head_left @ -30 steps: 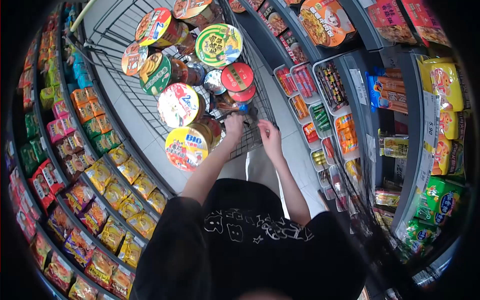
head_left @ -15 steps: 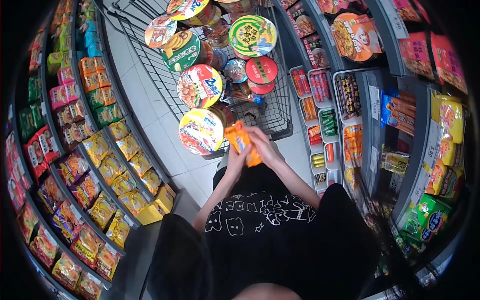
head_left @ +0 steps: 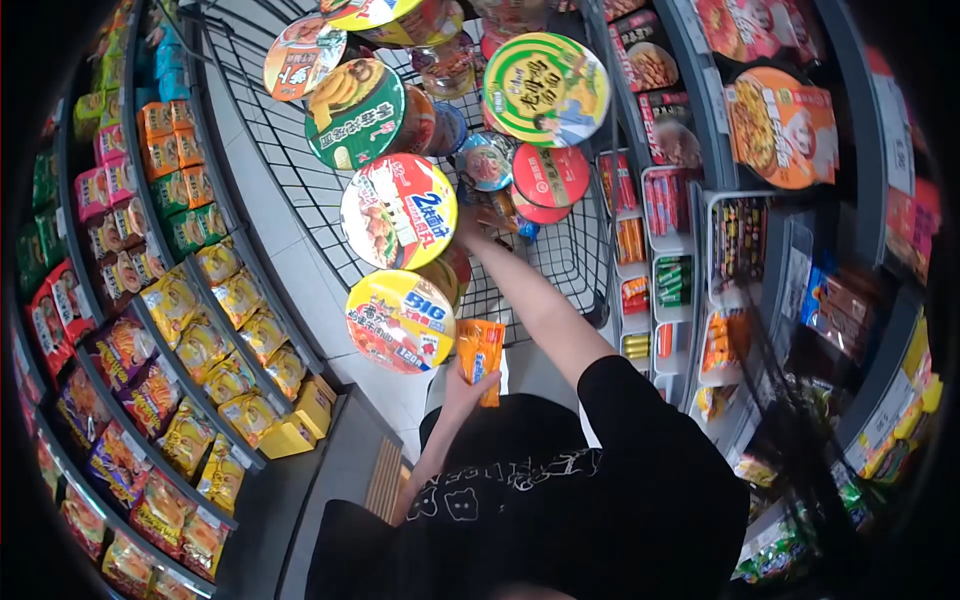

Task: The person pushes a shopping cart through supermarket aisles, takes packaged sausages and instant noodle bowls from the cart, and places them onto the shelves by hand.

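My left hand (head_left: 466, 390) is closed around a shiny orange packet (head_left: 481, 350), held upright in front of my body by the near end of the wire shopping cart (head_left: 575, 265). Into the cart reaches my right arm; only the wrist edge of my right hand (head_left: 466, 232) shows, and its fingers are hidden beside the red-and-white instant noodle bowl (head_left: 398, 210). Closer to me stands a yellow-and-white noodle bowl (head_left: 400, 320). Around the reaching hand are a green-lidded bowl (head_left: 355, 125), a yellow-green bowl (head_left: 547, 90) and a red-lidded tub (head_left: 551, 180).
Shelves of bagged noodles (head_left: 225, 360) line the left side of the aisle. To the right, white bins (head_left: 672, 285) hold wrapped sausages, and an orange noodle bowl (head_left: 782, 128) sits on a shelf. Yellow boxes (head_left: 305, 420) stick out at the lower left.
My right hand has let go of the orange packet and reached forward into the cart. My left hand keeps the packet, now lower and more upright. The view has shifted.
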